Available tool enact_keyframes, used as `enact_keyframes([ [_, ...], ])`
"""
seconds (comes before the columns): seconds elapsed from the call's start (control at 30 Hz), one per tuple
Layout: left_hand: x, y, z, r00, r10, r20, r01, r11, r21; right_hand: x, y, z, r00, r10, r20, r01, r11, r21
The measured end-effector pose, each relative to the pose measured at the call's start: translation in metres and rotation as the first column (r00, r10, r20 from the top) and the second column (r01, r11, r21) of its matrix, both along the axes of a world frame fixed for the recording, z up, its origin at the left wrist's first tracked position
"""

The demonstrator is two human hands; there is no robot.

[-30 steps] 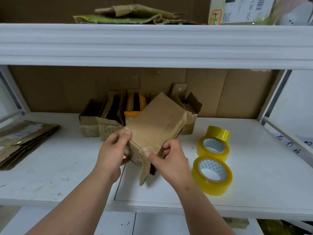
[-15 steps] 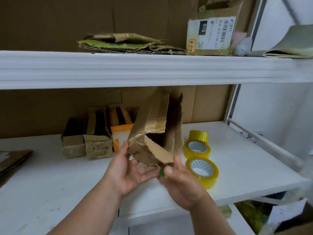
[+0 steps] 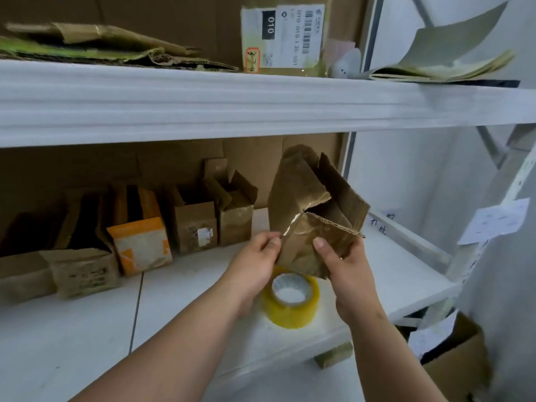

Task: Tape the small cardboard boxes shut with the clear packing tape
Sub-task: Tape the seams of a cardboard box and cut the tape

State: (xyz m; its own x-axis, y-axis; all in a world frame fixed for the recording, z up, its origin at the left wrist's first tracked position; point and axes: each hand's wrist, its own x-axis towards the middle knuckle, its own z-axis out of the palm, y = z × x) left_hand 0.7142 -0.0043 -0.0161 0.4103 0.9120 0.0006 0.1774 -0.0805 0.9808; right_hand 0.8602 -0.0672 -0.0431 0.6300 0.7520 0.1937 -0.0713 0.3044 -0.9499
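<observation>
I hold a small worn cardboard box in the air above the white shelf, its end flaps loose and partly open toward me. My right hand grips the lower flap from below, thumb on its face. My left hand pinches the box's left edge near a torn white spot. A roll of clear yellowish packing tape lies flat on the shelf directly beneath the box, partly hidden by my hands. Any second roll is hidden.
Several small open cardboard boxes stand in a row at the back of the shelf, one orange and white. The upper shelf carries flattened cardboard and a labelled parcel. A metal frame bounds the right side.
The box has turned and shifted right, its open flaps now facing me. My left hand went from cupping under it to pinching its edge. The view swung right and up.
</observation>
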Motion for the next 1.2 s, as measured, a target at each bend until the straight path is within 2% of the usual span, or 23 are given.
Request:
enact_keyframes([
  [0.1,0.043,0.017,0.008,0.985,-0.082,-0.154,0.105,0.983,0.153,0.052,0.025,0.002,1.000,-0.028,0.002,0.028,1.000,0.011],
  [0.2,0.088,0.041,0.017,0.942,-0.050,-0.331,0.139,0.958,0.250,0.103,0.061,0.004,0.999,0.021,0.036,-0.020,1.000,-0.015],
  [0.37,0.144,0.088,0.022,0.921,-0.018,-0.390,0.103,0.975,0.197,0.164,0.122,0.013,0.981,0.145,0.129,-0.140,0.989,-0.045],
  [0.5,0.166,0.117,0.019,0.943,-0.048,-0.329,0.086,0.991,0.102,0.195,0.169,0.006,0.954,0.236,0.182,-0.219,0.969,-0.110],
  [0.57,0.169,0.131,0.014,0.933,-0.031,-0.358,0.065,0.994,0.083,0.200,0.187,-0.006,0.931,0.293,0.218,-0.260,0.951,-0.169],
  [0.73,0.158,0.160,-0.013,0.801,0.079,-0.593,0.018,0.988,0.156,0.207,0.211,-0.038,0.903,0.323,0.284,-0.225,0.917,-0.329],
  [0.87,0.139,0.162,-0.040,0.656,0.076,-0.751,0.069,0.985,0.160,0.199,0.219,-0.051,0.928,0.341,0.147,-0.248,0.865,-0.437],
  [1.0,0.129,0.161,-0.051,0.661,0.092,-0.745,0.043,0.986,0.160,0.187,0.230,-0.051,0.908,0.401,0.122,-0.311,0.840,-0.445],
  [1.1,0.123,0.158,-0.053,0.699,0.102,-0.708,0.033,0.984,0.175,0.182,0.240,-0.056,0.883,0.449,0.137,-0.307,0.773,-0.555],
  [1.2,0.117,0.153,-0.052,0.689,0.130,-0.713,0.037,0.976,0.213,0.174,0.241,-0.054,0.842,0.504,0.194,-0.297,0.732,-0.614],
])
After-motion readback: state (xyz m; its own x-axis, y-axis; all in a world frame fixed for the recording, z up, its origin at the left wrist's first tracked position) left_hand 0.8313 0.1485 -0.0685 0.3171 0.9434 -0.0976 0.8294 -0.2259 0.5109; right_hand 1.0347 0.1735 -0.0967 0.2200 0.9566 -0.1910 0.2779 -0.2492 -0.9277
